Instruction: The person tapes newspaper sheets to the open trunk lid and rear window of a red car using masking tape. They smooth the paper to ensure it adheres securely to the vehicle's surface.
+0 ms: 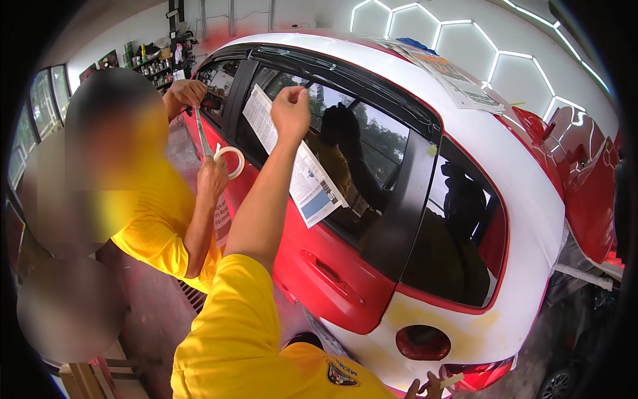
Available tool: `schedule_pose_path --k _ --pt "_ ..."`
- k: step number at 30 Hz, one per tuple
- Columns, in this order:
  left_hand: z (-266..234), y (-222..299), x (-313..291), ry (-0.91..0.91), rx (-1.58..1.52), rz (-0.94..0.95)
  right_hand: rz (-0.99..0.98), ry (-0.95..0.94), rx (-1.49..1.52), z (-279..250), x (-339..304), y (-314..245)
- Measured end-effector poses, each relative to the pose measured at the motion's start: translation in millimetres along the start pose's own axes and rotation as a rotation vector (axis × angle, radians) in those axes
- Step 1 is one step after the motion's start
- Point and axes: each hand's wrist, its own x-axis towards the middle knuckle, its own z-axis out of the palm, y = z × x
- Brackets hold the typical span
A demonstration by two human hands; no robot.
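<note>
My left hand (291, 114) is raised in front of the rear door window (362, 126), its fingers closed; whatever they may hold is hidden. Behind my left wrist a folded newspaper sheet (316, 189) slants across the lower part of the glass. At the lower edge, partly cut off, my right hand (428, 387) pinches a short beige strip of masking tape (452, 381), close to the red tail light (478, 376). On my left, a co-worker in yellow stretches tape (201, 130) between two hands, with a masking tape roll (230, 161) at the lower one.
The car's red rear door (332, 279) has a handle, and its white rear panel (518, 226) has yellowish patches. More newspaper (458, 83) lies on the roof. The raised red tailgate (585, 186) juts out at right. Shelves with cans (156, 66) stand far left.
</note>
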Motion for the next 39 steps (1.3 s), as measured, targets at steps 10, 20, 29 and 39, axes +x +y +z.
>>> schedule_pose_path --k 10,20,29,39 --pt "-84.6 -214.4 10.6 0.02 0.064 -1.166 -0.541 -0.185 0.2 99.3 141.8 -145.7" --pt "-93.6 -198.6 43.1 -0.293 -0.269 -1.092 -0.671 -0.275 -0.082 282.8 261.1 -290.0" --pt "-95.6 -89.8 74.4 -0.277 -0.474 -0.637 -0.554 0.161 -0.15 278.0 289.9 -300.1" --pt "-24.3 -56.6 82.5 -0.338 -0.446 -0.592 -0.415 0.05 -0.297 266.4 339.0 -342.3"
